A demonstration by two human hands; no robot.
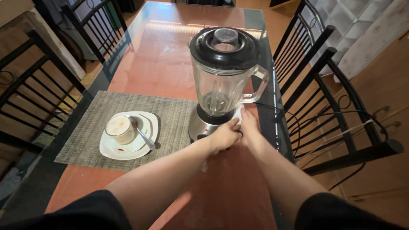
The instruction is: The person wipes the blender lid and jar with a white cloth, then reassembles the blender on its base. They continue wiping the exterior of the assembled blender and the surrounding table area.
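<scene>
Steel blender base (203,124) under left hand (224,136), right hand (248,130) beside.

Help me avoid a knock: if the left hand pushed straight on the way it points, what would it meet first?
The left hand already rests against the blender base, so it would likely press into that metal housing at once.

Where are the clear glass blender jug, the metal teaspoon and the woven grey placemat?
clear glass blender jug (220,87), head view, front wall.
metal teaspoon (142,135), head view, handle.
woven grey placemat (174,115), head view, bare patch.
</scene>
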